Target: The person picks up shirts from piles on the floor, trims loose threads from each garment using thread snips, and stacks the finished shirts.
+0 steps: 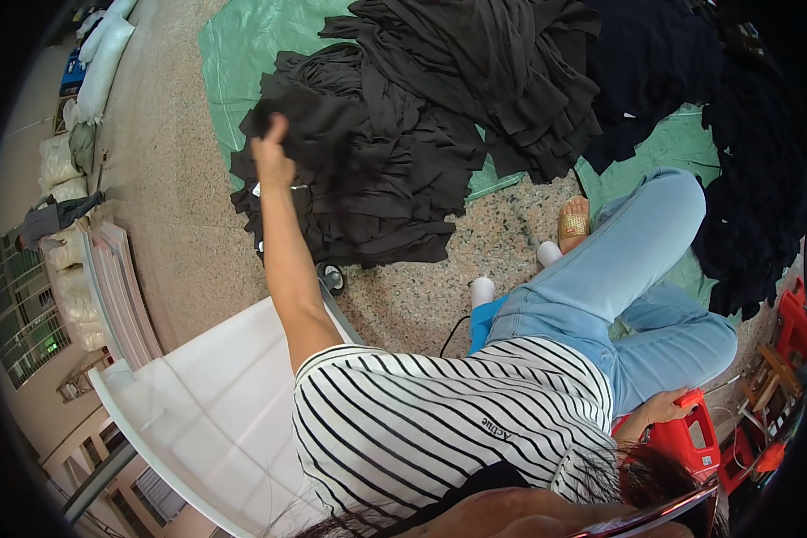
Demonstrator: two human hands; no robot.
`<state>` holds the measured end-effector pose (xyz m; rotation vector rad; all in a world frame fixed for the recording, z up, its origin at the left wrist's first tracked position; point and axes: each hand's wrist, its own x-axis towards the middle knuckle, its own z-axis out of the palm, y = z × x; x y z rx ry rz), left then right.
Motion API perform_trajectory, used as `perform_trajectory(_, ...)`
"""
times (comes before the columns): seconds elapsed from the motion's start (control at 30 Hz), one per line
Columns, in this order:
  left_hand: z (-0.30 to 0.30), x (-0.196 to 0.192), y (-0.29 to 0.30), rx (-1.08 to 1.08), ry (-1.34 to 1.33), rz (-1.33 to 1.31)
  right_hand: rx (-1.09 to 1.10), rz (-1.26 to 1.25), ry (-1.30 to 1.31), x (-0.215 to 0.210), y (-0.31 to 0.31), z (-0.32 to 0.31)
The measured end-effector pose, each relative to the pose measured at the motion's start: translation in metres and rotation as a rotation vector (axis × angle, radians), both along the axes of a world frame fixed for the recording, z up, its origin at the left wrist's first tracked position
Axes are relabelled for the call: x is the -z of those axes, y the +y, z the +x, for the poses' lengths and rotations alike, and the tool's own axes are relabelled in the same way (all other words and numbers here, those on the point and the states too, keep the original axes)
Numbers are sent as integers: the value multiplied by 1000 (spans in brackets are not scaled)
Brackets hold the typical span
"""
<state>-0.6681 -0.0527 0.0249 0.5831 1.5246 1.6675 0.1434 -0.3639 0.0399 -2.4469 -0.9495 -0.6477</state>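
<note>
Evidently the person's left arm reaches out to the left side of the dark grey cloth pile (381, 193), where the left grip (275, 160) meets the fabric. The thumb stands up against a dark, blurred fold; one cannot tell whether the fingers are closed on it. The right grip (665, 408), well to the near right of the pile, lies against the upper part of a red plastic object (688, 444); how firmly the fingers are wrapped around it does not show.

Beneath the pile spreads a green sheet (226, 54), its edge showing at the pile's left. Black cloth (650, 76) is heaped to the pile's right. A white tray-like surface (220, 381) stands on the pile's near left, and a small black wheel (333, 279) sits just by the pile's near edge. Nearer than the pile and to its right, on the speckled floor (394, 305), are two white cylindrical pieces (481, 290) and a foot in a gold sandal (574, 219).
</note>
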Motion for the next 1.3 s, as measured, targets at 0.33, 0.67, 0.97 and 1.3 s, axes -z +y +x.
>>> perform_trajectory(0.33, -5, -92, 6, -33, 1528, 13, 12, 6, -28, 5, -8, 14)
perform_trajectory(0.67, 137, 107, -41, 1132, 1674, -842, 40, -20, 58, -6, -2, 1)
perform_trajectory(0.97, 99, 115, -123, 1346, 1883, -712, 31, 1, 42, -4, -4, -1)
perform_trajectory(1.3, 142, 143, -70, 1123, 1784, -902, -82, 57, 83, -2, -4, 5)
